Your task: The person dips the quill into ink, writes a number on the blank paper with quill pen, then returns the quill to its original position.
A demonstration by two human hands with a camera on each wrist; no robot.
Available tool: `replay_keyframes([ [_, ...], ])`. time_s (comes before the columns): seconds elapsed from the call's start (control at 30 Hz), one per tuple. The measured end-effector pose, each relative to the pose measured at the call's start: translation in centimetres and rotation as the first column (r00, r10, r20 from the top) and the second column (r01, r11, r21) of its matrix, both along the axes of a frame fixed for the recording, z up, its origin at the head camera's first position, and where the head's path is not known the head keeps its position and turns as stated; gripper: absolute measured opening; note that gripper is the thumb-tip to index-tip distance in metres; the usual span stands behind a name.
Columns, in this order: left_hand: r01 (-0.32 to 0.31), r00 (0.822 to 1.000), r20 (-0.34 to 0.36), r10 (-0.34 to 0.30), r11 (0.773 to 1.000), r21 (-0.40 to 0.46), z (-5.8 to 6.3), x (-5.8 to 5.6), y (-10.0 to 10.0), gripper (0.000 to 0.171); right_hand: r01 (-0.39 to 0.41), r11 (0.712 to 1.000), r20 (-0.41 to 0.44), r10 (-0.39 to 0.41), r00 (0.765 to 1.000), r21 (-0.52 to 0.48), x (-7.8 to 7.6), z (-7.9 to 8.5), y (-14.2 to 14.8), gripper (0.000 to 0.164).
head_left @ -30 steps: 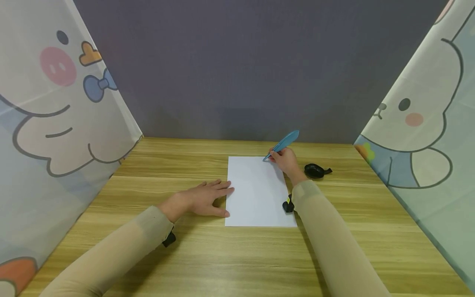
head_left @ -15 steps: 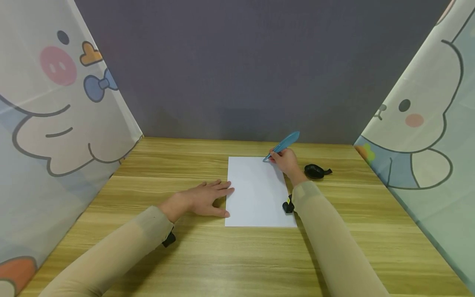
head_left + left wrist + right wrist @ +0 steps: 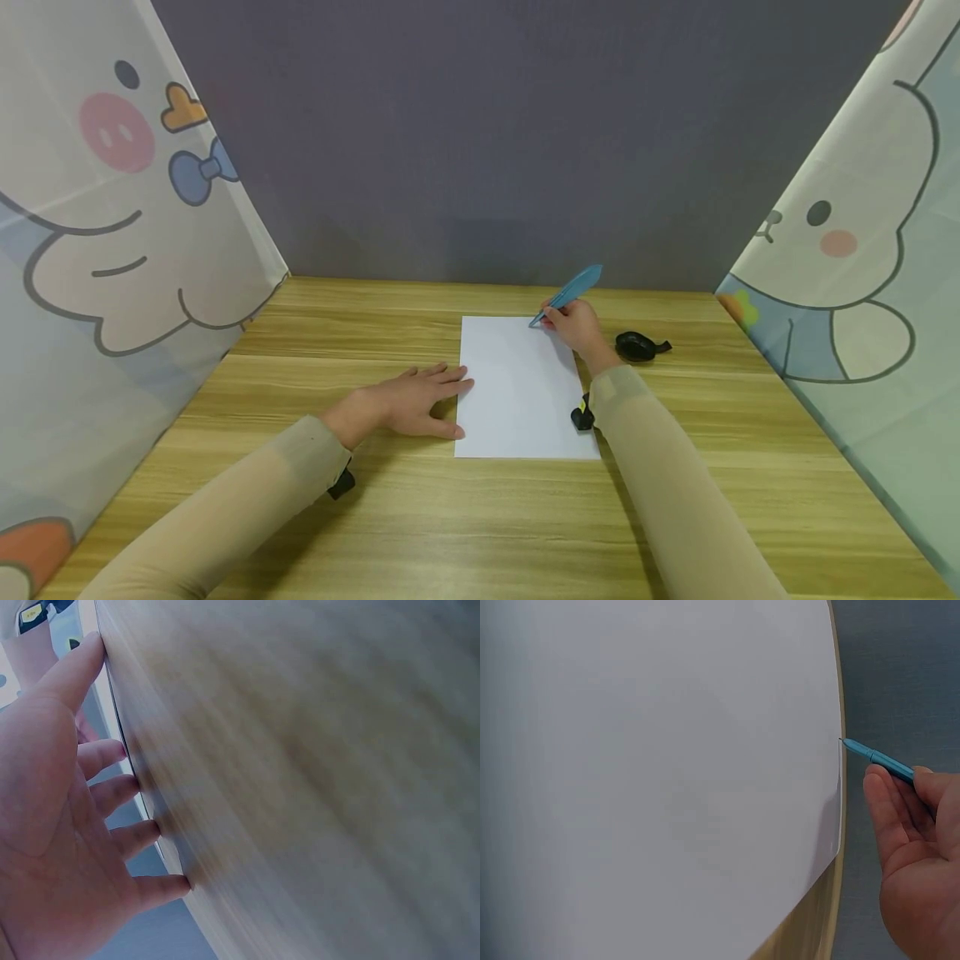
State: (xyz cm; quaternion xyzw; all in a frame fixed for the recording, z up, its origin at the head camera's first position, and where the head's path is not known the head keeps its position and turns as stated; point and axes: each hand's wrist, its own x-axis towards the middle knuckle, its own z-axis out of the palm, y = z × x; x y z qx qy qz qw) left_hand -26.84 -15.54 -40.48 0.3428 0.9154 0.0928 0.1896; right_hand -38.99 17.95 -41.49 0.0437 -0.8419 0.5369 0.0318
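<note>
A white sheet of paper lies flat on the wooden table, with no marks showing on it. My left hand rests with spread, straight fingers, thumb and fingertips at the sheet's left edge. In the left wrist view the fingertips touch down along the surface. My right hand pinches a blue feather-shaped pen between thumb and fingers. The pen leans to the right, its tip at the sheet's upper right part. From the right wrist view, the pen's point appears at the paper's far edge.
A black oval object with a short tail lies on the table to the right of my right hand. A grey panel stands behind the table. Cartoon-printed curtains flank both sides.
The pen and my right fingers have shifted very slightly to the left at the top of the paper. My left hand and the sheet stay where they were.
</note>
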Motion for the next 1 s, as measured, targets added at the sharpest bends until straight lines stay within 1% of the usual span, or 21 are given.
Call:
replay_keyframes([
  [0.23, -0.003, 1.000, -0.003, 0.003, 1.000, -0.012, 0.1, 0.1, 0.1, 0.092, -0.015, 1.000, 0.030, 0.015, 0.999, 0.008, 0.2, 0.3, -0.3, 0.034],
  [0.53, 0.001, 1.000, -0.002, -0.001, 1.000, -0.001, 0.2, 0.1, 0.1, 0.093, -0.052, 0.998, 0.009, 0.052, 0.999, 0.020, 0.5, 0.4, -0.6, 0.034],
  [0.77, 0.003, 1.000, 0.001, -0.003, 1.000, 0.006, 0.1, 0.1, 0.0, 0.093, -0.069, 0.996, 0.007, 0.068, 0.998, 0.059, 0.6, 0.4, -0.9, 0.033],
  [1.0, 0.000, 1.000, 0.000, 0.000, 1.000, -0.014, 0.2, 0.0, 0.1, 0.092, -0.097, 0.994, 0.014, 0.097, 0.995, 0.042, 0.6, 0.4, -1.1, 0.033],
])
